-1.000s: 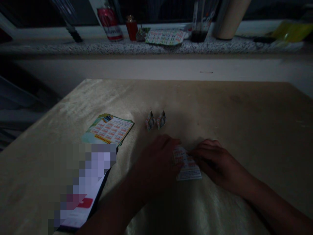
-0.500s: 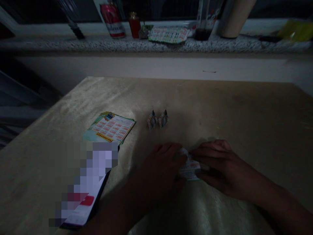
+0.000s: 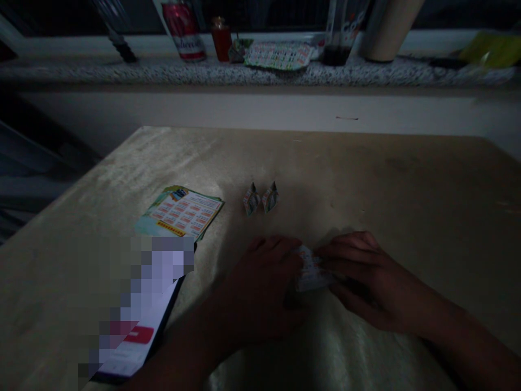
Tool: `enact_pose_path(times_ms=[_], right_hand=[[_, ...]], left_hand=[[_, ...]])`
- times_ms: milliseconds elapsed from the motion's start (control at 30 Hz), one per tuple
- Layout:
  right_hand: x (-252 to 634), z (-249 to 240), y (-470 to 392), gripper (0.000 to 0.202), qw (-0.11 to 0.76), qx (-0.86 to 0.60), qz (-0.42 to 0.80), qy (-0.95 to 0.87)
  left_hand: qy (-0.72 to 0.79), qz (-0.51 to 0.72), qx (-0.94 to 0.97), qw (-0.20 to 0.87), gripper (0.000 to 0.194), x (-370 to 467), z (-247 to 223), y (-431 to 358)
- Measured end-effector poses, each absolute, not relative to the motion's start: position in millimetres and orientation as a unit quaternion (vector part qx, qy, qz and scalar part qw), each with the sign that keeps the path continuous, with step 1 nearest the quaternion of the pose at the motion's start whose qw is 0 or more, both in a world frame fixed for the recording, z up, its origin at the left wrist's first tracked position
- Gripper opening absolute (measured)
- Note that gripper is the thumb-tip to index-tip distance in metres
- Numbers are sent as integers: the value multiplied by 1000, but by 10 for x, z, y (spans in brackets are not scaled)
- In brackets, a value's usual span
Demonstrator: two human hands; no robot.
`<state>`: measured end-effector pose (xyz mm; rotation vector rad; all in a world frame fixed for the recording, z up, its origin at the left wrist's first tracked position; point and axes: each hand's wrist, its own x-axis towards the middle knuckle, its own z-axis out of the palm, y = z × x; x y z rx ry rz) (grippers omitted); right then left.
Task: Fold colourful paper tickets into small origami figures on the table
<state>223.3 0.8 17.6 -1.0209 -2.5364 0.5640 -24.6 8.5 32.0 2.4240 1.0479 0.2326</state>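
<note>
A small printed paper lies on the table between my hands, its side edges hidden under fingers. My left hand covers its left edge, fingers bent over it. From the other side my right hand has its fingers and thumb at the paper's right edge. Two small folded paper pieces, one beside the other, stand beyond my left hand. Farther left is a stack of printed cards.
A phone with a lit, partly pixelated screen lies at the front left of the table. On the stone sill stand a red can, a small red bottle, a clear cup and a beige cylinder.
The paper's near edge has shifted away from me and its visible shape has changed. My left thumb has moved off its near left part. The whole view has shifted slightly.
</note>
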Motion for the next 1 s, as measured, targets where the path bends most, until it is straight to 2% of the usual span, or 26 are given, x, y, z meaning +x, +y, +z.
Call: enact_pose_path(times_ms=[133,267,300,367,433,1000], right_hand=[[2237,158,11,24,180,-368,197,-891],[2251,101,25,41,188,-372,176,-892],[2252,78,34,39,195,-374,165,-892],[2249,31,56,21,215,-376,141,-890],[2239,-4,79,16,223,-383,140,-885],[2115,-63,72,16,193,-507,144,-828]], left_hand=[[393,94,884,234,34,-222,252,108],[401,129,879,225,23,-194,186,106],[403,137,877,225,21,-190,176,104],[410,147,871,228,20,-185,159,100],[418,153,865,230,20,-181,144,98],[555,128,798,197,26,-67,78,88]])
